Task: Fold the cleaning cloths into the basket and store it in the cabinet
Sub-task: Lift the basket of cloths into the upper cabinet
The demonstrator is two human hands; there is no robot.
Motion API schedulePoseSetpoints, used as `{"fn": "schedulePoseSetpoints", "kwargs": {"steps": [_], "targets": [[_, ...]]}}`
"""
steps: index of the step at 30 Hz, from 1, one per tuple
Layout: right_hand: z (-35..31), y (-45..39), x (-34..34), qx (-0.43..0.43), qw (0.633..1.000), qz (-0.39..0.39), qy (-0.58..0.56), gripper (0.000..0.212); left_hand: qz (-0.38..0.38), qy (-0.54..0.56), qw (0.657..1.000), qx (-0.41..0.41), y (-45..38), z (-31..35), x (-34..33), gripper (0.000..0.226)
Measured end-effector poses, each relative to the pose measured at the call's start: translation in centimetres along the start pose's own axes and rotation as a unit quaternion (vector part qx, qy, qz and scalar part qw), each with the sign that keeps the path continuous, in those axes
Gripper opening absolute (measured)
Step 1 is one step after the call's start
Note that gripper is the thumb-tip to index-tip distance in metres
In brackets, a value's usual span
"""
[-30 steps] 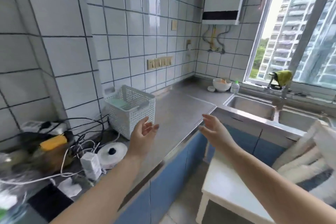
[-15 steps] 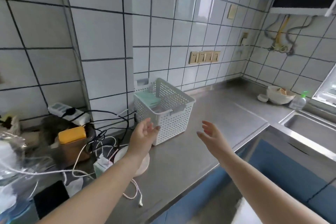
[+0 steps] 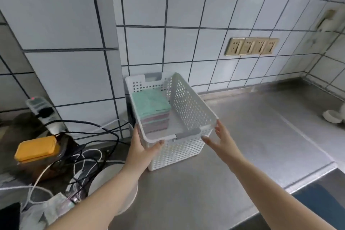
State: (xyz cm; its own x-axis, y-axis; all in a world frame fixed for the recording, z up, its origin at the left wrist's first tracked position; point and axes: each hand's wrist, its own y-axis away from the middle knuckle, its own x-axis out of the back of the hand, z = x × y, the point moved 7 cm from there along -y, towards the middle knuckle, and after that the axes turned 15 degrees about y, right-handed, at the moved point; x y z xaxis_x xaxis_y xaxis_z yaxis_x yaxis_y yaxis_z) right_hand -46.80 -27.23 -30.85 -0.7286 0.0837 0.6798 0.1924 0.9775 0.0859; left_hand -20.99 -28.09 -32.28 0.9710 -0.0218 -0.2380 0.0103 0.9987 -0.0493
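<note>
A white perforated basket (image 3: 179, 123) stands at the back edge of the steel counter (image 3: 242, 145), against the tiled wall. Folded cloths (image 3: 152, 107) (teal on top, pinkish layers beneath) fill its left side; the lower ones are hard to tell apart. The left hand (image 3: 141, 148) touches the basket's near-left corner, fingers straight, thumb along the front rim. The right hand (image 3: 221, 139) hovers at the near-right corner, fingers spread wide; contact cannot be made out.

Illumination is bright, even and cool, with soft, faint shadows. The tiled wall (image 3: 61, 24) shows diffuse sheen; the steel counter (image 3: 252, 136) reflects dully. Wide-angle distortion bends tile lines toward the edges. Left and right margins are slightly blurred.
</note>
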Motion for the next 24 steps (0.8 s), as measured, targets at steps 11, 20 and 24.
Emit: {"fn": "schedulePoseSetpoints", "kwargs": {"steps": [11, 20, 24], "targets": [[2.9, -4.7, -0.8, -0.043, 0.984, -0.080, -0.156, 0.016, 0.014, 0.046, 0.999, 0.008, -0.9, -1.8, -0.8, 0.104], [2.2, -5.8, -2.1, -0.078, 0.953, -0.103, -0.273, 0.029, 0.025, 0.064, 0.998, -0.009, -1.1, -1.8, -1.1, 0.074], [2.4, -4.5, -1.8, -0.072, 0.945, -0.098, -0.304, 0.034, 0.007, 0.075, 0.997, -0.004, -0.4, -1.2, -1.1, 0.070]]}}
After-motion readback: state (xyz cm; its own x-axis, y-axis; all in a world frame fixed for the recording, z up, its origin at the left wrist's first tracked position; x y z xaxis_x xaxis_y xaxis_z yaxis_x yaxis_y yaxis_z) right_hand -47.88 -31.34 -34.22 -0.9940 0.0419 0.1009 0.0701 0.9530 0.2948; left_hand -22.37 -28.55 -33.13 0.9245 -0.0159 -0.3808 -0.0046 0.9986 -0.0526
